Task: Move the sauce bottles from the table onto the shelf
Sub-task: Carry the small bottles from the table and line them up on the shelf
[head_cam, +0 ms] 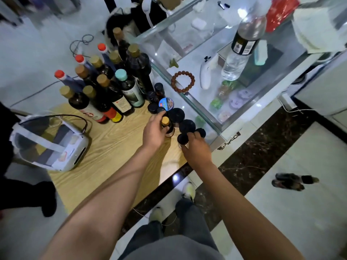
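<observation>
Several tall dark sauce bottles [105, 87] with gold, red and teal caps stand crowded at the far end of the wooden table [105, 154]. Closer to me stand several small black-lidded jars [176, 114]. My left hand [155, 131] is wrapped around a small gold-capped bottle [166, 123] on the table. My right hand [196, 149] grips a black-lidded jar [183, 138] by its top, with a finger touching a second black lid [201, 132]. The glass display shelf [187, 102] adjoins the table on the right.
A white device with a black cable [50, 145] lies on the table's left. On the glass shelf top lie a bead bracelet [183, 81], a white controller [205, 72] and a plastic water bottle [242, 45]. Another person's dark legs [22, 194] are at left. Slippers [293, 182] sit on the floor.
</observation>
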